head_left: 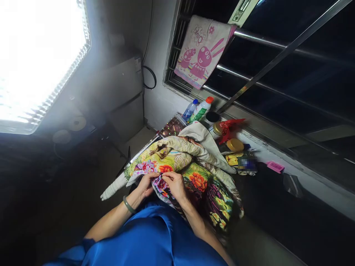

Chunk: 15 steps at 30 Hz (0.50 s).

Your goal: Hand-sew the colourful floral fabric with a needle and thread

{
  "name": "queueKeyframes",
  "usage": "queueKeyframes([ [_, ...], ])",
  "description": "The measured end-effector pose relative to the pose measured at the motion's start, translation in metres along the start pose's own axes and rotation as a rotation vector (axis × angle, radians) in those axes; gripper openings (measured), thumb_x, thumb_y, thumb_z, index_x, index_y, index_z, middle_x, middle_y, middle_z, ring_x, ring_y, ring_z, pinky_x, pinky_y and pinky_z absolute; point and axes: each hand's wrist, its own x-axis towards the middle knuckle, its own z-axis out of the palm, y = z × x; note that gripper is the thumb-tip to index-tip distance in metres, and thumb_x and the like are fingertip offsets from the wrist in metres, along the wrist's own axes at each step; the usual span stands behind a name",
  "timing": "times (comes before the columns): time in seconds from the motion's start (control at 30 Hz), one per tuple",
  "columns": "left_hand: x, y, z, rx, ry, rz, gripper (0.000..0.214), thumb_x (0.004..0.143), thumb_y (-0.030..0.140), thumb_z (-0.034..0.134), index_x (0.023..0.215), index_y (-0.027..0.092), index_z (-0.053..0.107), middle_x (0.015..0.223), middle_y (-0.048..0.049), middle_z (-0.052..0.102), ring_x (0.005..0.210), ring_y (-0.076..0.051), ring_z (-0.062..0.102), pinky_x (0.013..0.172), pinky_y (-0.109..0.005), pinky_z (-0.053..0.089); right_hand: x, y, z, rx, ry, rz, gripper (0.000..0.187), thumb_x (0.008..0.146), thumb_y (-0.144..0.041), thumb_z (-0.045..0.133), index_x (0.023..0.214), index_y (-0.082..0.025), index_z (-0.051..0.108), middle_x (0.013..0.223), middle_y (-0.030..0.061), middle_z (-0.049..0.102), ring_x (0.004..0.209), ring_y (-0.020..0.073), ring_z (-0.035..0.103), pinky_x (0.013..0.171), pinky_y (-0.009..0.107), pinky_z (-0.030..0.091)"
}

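A large embroidered cloth (198,181) with orange, purple and yellow flowers lies bunched over my lap, its upper part folded and draped. My left hand (146,184) grips the near left part of the cloth, with the thumb on top and the fingers partly hidden beneath. Close beside it, my right hand (175,186) is closed in a pinch just over the stitched flowers. Whatever sits between those fingertips is too small to make out. A rolled pale end (115,187) of the cloth sticks out to the left.
A bright lamp panel (41,55) hangs at upper left. Beyond the cloth stand a blue-capped bottle (190,110), an orange-capped bottle (201,110), a gold-lidded jar (217,130) and a red plastic bag (230,129). A printed towel (203,51) hangs on the window bars (260,40).
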Motion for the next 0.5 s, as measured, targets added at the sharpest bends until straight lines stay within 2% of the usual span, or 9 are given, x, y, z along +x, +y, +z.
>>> queueKeyframes([
  [0.13, 0.0001, 0.0000, 0.0008, -0.012, 0.007, -0.004, 0.024, 0.055, 0.013, 0.084, 0.074, 0.021, 0.072, 0.082, -0.0093, 0.077, 0.106, -0.039, 0.069, 0.097, -0.051, 0.052, 0.0016, 0.0030, 0.0024, 0.000, 0.013, -0.008, 0.017, 0.071, -0.032, 0.065, 0.071, -0.021, 0.077, 0.074, 0.0060, 0.071, 0.065, 0.0195, 0.064, 0.046, 0.024, 0.048],
  [0.3, 0.0004, -0.0014, 0.0009, -0.003, -0.008, -0.009, 0.022, 0.058, 0.016, 0.082, 0.079, 0.016, 0.074, 0.078, -0.0099, 0.077, 0.103, -0.041, 0.070, 0.096, -0.050, 0.051, 0.0016, 0.0019, 0.0039, -0.001, 0.026, -0.034, 0.018, 0.072, -0.032, 0.062, 0.070, -0.021, 0.076, 0.074, 0.0060, 0.071, 0.067, 0.0196, 0.064, 0.047, 0.025, 0.048],
  [0.5, -0.0017, -0.0001, 0.0031, -0.021, 0.019, 0.009, 0.030, 0.058, 0.013, 0.082, 0.087, 0.020, 0.076, 0.083, -0.0078, 0.078, 0.104, -0.037, 0.070, 0.098, -0.048, 0.052, 0.0007, 0.0023, 0.0031, -0.013, 0.031, -0.060, 0.017, 0.074, -0.034, 0.063, 0.070, -0.022, 0.075, 0.074, 0.0050, 0.070, 0.061, 0.0174, 0.061, 0.045, 0.024, 0.046],
])
